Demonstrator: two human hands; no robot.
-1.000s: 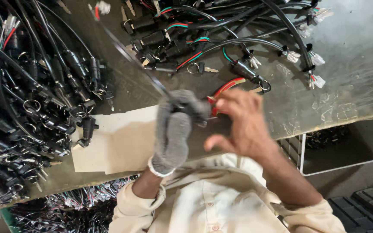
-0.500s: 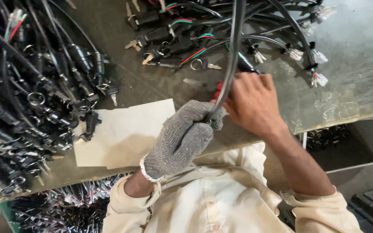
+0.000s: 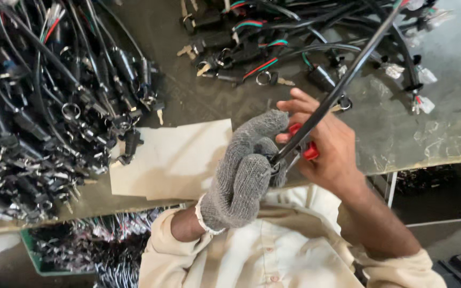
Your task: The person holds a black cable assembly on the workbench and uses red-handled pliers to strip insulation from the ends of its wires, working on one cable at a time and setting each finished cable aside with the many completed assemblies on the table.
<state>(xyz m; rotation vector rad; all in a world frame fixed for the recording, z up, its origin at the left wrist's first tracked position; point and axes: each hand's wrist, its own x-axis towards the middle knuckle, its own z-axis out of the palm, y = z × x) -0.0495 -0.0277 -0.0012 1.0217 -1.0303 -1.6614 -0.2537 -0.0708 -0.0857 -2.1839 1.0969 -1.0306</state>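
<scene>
Near the middle of the frame, the left hand [image 3: 244,176], wearing a grey knitted glove, is clenching its fingers around the lower end of a black sheathed cable [image 3: 337,90], which is running up from the fist toward the upper right of the frame. Just to the right, the bare right hand [image 3: 329,141] is curling its fingers around a red-handled tool [image 3: 309,152], whose handles are showing beneath the cable; the tool's working end is sitting where the cable meets the glove, too hidden to make out. Both hands are hovering over the near edge of a grey worktable [image 3: 454,122]. A pale sheet of card [image 3: 172,160] is lying on the table just left of the gloved hand. A dense heap of black wiring harnesses with keys [image 3: 44,106] is filling the left of the frame, and a smaller bunch with coloured wires and white connectors [image 3: 294,42] is lying across the top.
</scene>
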